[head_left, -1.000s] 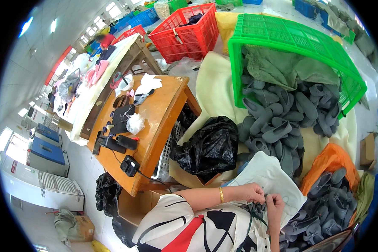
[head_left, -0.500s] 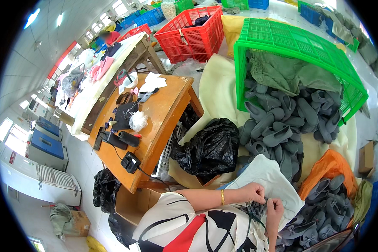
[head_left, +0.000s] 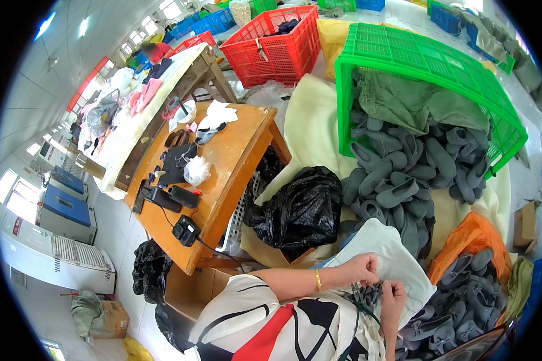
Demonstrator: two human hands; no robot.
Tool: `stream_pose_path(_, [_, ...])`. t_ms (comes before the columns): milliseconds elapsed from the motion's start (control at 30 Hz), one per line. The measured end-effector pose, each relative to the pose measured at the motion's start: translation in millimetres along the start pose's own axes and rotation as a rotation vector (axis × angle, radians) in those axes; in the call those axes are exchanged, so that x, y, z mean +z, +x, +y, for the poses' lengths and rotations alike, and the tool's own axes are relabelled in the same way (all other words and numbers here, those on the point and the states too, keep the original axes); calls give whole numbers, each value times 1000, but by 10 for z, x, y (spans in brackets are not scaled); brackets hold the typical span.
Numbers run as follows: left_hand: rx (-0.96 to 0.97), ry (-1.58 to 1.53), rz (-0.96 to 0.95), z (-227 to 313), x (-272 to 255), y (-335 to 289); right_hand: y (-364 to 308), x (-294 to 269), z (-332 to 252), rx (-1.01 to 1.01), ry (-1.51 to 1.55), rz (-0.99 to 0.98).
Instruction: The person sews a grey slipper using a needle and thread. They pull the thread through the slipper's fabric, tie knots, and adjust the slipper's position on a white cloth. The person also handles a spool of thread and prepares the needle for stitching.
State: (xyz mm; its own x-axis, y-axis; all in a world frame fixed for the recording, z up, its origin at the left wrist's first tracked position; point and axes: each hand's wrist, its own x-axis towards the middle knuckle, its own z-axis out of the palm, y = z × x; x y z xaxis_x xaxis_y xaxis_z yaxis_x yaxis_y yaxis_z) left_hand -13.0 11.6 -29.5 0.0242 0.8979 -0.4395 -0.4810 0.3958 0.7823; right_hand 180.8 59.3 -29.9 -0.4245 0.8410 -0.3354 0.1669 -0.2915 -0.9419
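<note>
My left hand (head_left: 362, 269), with a gold bracelet (head_left: 318, 280) on the wrist, has its fingers pinched together above my lap. Close to it on the right, my right hand (head_left: 394, 293) is also closed in a pinch. What the fingertips hold is too small to make out. Just below and between them lies a bunch of dark grey strips (head_left: 367, 296), with a dark green cord (head_left: 359, 319) trailing down over my patterned clothing. A pale cloth (head_left: 373, 243) is spread under and beyond the hands, and a thin cord loops beside my right hand.
Grey slip-on shoes (head_left: 397, 186) spill from a tipped green crate (head_left: 427, 54). An orange bag (head_left: 464, 237) of bow-trimmed grey shoes stands at right. Left of me are a black plastic bag (head_left: 304, 207), an open carton (head_left: 190, 292) and a wooden table (head_left: 235, 156) with a power adapter (head_left: 186, 230).
My left hand has shifted very slightly, its fingers moving up a little from the right hand. Both hands stay pinched above the grey strips.
</note>
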Motion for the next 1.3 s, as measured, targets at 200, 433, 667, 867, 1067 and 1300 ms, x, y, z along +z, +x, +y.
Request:
stream_pose_path(200, [322, 363, 55, -41, -109, -22, 23, -56, -47, -60, -16, 86])
stream_pose_path(433, [374, 645, 112, 73, -135, -164, -123, 30, -53, -195, -148, 155])
stream_pose_path(667, [611, 880, 580, 690, -533, -36, -148, -381, -227, -41, -386, -100])
stream_pose_path(867, [626, 917, 774, 747, -1911, -24, -626, -1487, -173, 130, -469, 32])
stream_pose_path(1067, [518, 1211, 867, 682, -2283, -89, -1104, -2427, -61, 184, -571, 347])
stream_pose_path(1300, [407, 1353, 899, 733, -2385, 40, -1437, -3089, 154, 181, -797, 591])
